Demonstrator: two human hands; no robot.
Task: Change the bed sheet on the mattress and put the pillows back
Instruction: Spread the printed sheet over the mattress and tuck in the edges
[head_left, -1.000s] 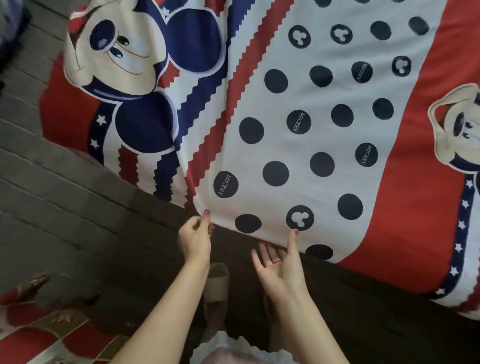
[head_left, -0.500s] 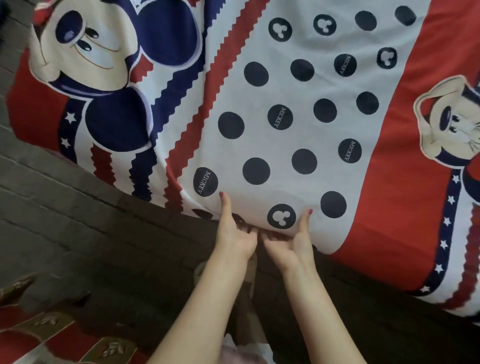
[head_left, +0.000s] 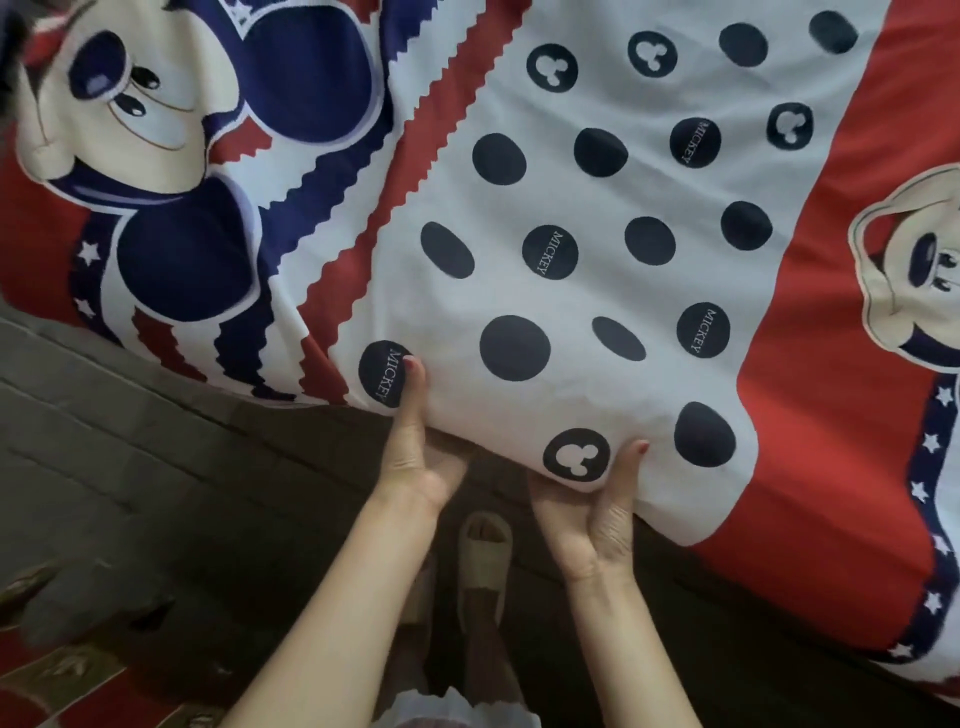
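One head-worn view — looking steeply down, close over the bed sheet (head_left: 545, 291) edge and floor (head_left: 130, 493).

We see the sheet (head_left: 597, 291) in red, white and navy: dark dots on white, zigzag stripes, starred bands, cartoon mouse faces. Our slipper (head_left: 483, 561) is beige.

Left hand (head_left: 415, 457): we pinch the sheet (head_left: 519, 291) edge, thumb on top, fingers hidden beneath.
Right hand (head_left: 592, 514): we do likewise, palm up.
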